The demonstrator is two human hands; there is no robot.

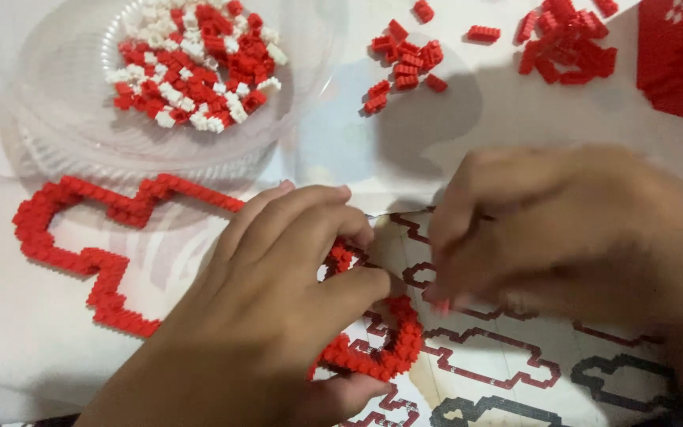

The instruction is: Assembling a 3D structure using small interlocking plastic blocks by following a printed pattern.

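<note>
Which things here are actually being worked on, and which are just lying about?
In use: left hand on the red brick outline; right hand over the printed pattern sheet.

Lying about: clear bowl of red and white bricks; loose red bricks; red block.

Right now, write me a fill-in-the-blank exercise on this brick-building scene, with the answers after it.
1. The clear plastic bowl holds small red and ____ bricks.
2. The left hand rests on a winding outline built of ____ bricks.
3. The right hand hovers over a printed ____ sheet showing outline shapes.
4. The loose piles beside the bowl are all ____.

Answers: white; red; instruction; red
</note>
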